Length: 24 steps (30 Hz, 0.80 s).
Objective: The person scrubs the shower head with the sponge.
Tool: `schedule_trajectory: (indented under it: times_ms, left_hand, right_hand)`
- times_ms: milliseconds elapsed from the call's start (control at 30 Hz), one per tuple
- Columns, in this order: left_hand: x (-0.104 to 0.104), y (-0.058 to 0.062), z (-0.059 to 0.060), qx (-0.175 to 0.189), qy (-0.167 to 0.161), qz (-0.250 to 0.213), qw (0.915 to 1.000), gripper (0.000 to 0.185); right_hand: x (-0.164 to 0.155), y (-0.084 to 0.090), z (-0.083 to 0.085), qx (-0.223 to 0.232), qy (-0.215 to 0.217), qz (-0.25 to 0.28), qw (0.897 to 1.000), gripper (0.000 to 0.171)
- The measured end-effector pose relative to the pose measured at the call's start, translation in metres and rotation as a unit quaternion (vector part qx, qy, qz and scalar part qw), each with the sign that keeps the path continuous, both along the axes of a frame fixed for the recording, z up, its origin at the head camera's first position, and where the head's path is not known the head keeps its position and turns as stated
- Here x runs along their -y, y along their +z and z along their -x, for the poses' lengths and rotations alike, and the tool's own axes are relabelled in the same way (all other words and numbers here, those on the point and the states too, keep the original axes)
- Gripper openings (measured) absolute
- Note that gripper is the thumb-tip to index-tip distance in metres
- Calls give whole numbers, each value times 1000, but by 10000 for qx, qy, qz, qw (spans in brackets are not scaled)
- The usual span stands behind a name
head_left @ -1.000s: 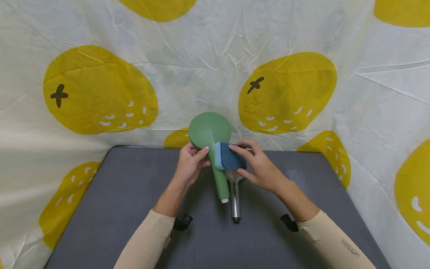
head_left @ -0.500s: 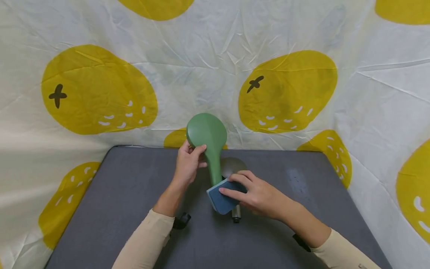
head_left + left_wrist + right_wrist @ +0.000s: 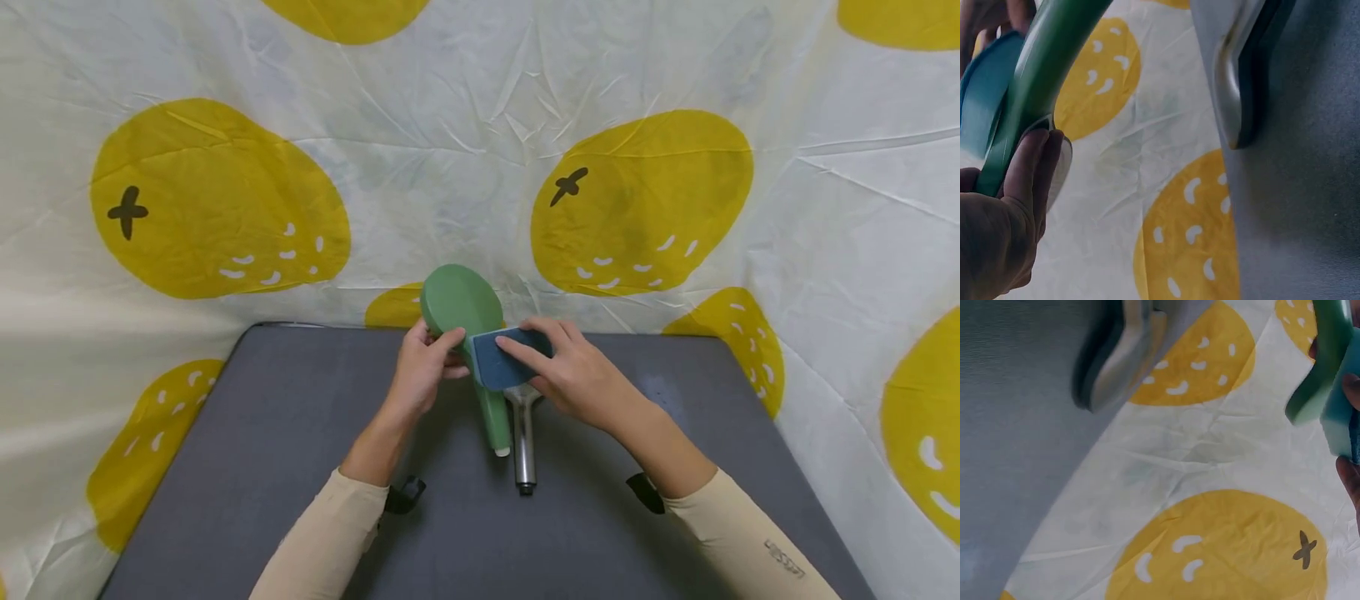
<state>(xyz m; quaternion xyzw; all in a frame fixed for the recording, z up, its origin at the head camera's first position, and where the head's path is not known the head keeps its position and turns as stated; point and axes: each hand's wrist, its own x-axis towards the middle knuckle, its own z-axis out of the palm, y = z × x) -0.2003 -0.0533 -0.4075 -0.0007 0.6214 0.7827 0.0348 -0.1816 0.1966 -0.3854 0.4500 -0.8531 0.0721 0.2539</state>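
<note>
My left hand (image 3: pixel 424 367) grips a green shower head (image 3: pixel 459 302) by its neck, round face tilted away, handle (image 3: pixel 492 417) pointing down toward me. My right hand (image 3: pixel 570 367) holds a blue sponge (image 3: pixel 501 358) against the upper handle, fingers laid flat across the sponge's top. A chrome shower head (image 3: pixel 523 442) lies on the grey table (image 3: pixel 225 467) just right of the green handle, its head hidden under the sponge and hand. In the left wrist view my fingers (image 3: pixel 1029 181) wrap the green neck (image 3: pixel 1041 81), with the sponge (image 3: pixel 985 94) beside it. The right wrist view shows the chrome head (image 3: pixel 1129 350) and the sponge edge (image 3: pixel 1344 425).
A white cloth with yellow fruit prints (image 3: pixel 637 200) hangs behind and to both sides of the table. Black wrist-camera straps (image 3: pixel 405 496) sit on both forearms. Grey table surface stretches to left and right of the hands.
My right hand slid the sponge down the green handle to its lower end, then back up near the neck. The left hand tilted the green head slightly.
</note>
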Motion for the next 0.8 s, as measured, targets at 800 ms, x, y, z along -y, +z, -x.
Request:
schedule_trajectory:
  times_ms: [800]
  left_hand:
    - [4, -7, 2, -557, 528, 2100, 9747, 44]
  right_hand:
    - [11, -21, -39, -539, 630, -2002, 9762, 67]
